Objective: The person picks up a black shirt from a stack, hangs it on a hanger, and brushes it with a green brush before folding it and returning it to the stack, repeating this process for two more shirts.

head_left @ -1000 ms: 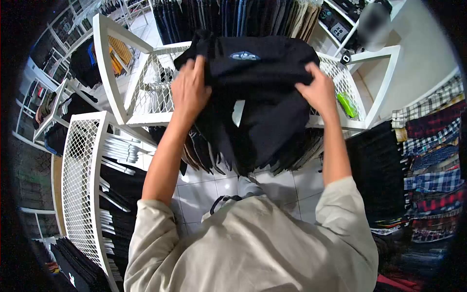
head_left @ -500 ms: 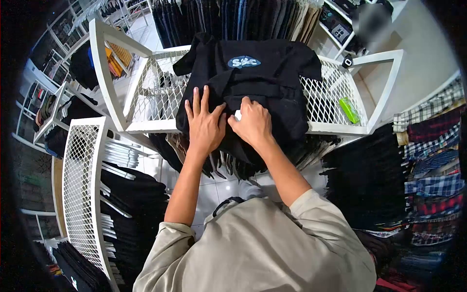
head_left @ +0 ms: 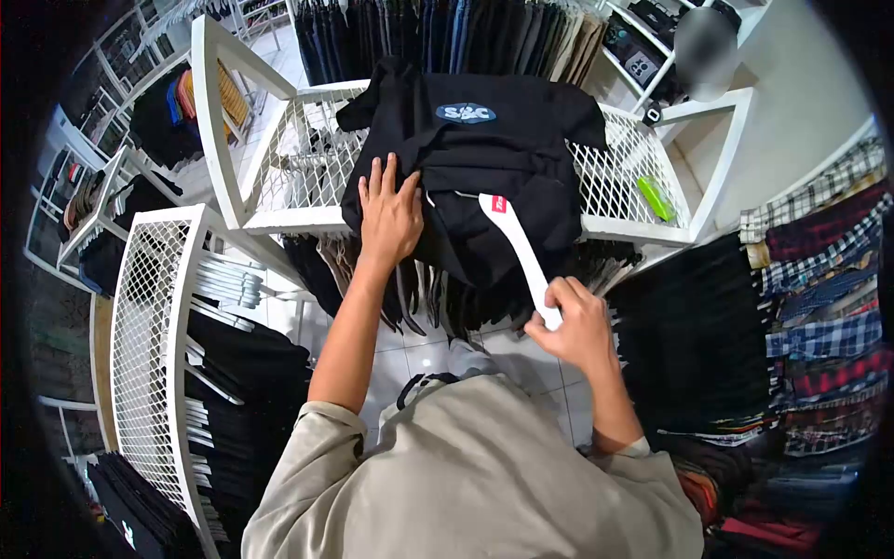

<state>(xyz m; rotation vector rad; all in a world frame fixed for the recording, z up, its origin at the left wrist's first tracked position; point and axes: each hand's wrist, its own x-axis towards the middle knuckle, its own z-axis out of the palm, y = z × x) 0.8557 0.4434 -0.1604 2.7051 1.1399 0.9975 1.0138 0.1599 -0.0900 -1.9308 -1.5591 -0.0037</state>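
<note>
Left hand (head_left: 389,219) flat on black garment (head_left: 494,177); right hand (head_left: 573,328) grips white strip (head_left: 515,244).

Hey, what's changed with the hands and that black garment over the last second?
The right hand gripped the white board and drew it from the folded black garment toward the person. The left hand released the fold and now presses flat on it. The garment remains on the white mesh rack.

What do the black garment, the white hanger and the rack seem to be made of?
Garment: soft matte black fabric, probably a cotton knit; it folds and drapes over the edge. Hanger: smooth white plastic, it seems, slightly glossy, with a red label. Rack: white painted metal mesh, judging by its diamond openings and stiff frame.
</note>
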